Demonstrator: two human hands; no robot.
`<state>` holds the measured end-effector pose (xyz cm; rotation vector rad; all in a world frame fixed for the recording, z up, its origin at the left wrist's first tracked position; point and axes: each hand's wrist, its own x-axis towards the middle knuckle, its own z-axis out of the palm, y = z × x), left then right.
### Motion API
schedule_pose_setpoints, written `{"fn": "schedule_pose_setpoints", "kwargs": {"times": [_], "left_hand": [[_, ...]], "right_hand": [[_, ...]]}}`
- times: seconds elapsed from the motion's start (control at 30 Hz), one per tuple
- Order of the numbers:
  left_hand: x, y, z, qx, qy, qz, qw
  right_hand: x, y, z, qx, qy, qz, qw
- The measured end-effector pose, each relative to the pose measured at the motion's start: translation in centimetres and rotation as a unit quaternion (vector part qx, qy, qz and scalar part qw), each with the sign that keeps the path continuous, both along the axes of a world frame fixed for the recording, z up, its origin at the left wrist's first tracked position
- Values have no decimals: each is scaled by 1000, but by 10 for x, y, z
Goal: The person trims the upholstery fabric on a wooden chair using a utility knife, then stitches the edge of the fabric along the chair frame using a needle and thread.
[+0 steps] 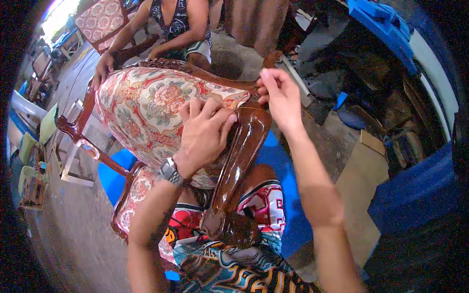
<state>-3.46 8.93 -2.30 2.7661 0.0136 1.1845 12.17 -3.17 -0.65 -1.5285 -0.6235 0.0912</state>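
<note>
A dark, glossy carved wooden chair frame [238, 146] lies tilted across my lap, with floral cream-and-red upholstery [139, 110] on its back panel. My left hand [205, 132], curled with its fingertips on the fabric's right edge, presses beside the wooden rail. At the upper right corner, my right hand [278, 95] has thumb and fingers pinched close to a thin yellowish line along the wood; what they hold is too small to make out.
Across the chair, a co-worker's hand [102, 68] rests on the frame. Behind stands another floral chair [97, 22]. Cardboard [351, 195] lies at right beside blue material [410, 195]. A pale frame [73, 173] is on the floor at left, near assorted furniture pieces.
</note>
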Motion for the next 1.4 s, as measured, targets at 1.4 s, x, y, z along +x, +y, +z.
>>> {"fn": "schedule_pose_setpoints", "kwargs": {"times": [1.4], "left_hand": [[-156, -72, -82, -751, 3, -105, 652]], "right_hand": [[-157, -114, 49, 286, 241, 246, 894]]}}
